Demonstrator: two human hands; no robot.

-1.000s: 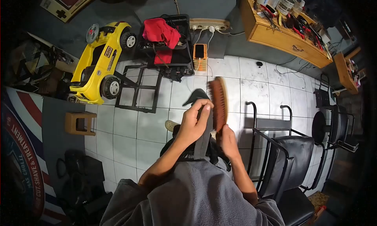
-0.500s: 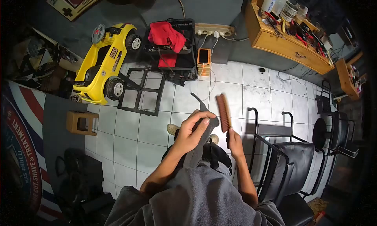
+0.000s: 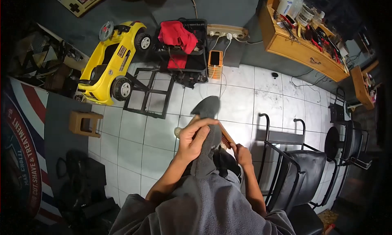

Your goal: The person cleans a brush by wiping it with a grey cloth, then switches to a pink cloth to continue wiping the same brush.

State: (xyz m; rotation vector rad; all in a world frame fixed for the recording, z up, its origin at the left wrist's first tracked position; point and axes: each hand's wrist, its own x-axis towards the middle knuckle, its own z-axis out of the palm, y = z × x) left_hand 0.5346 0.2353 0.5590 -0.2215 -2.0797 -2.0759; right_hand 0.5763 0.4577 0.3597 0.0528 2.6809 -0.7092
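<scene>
Around a white-tiled floor [image 3: 161, 133] stand one black armchair [image 3: 302, 165], right, and one yellow toy car [image 3: 118, 61], upper left, with, above it, one grey cloth strip [image 3: 210, 143], pinched in the left hand [image 3: 192, 139], and one wood-backed brush [image 3: 227, 135], near end grasped in the right hand [image 3: 243, 155], just beside the strip, contact unclear.

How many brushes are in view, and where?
1: the brush is in the right hand, beside the grey cloth that the left hand holds. Others may be hidden among the clutter on the desk.
</scene>
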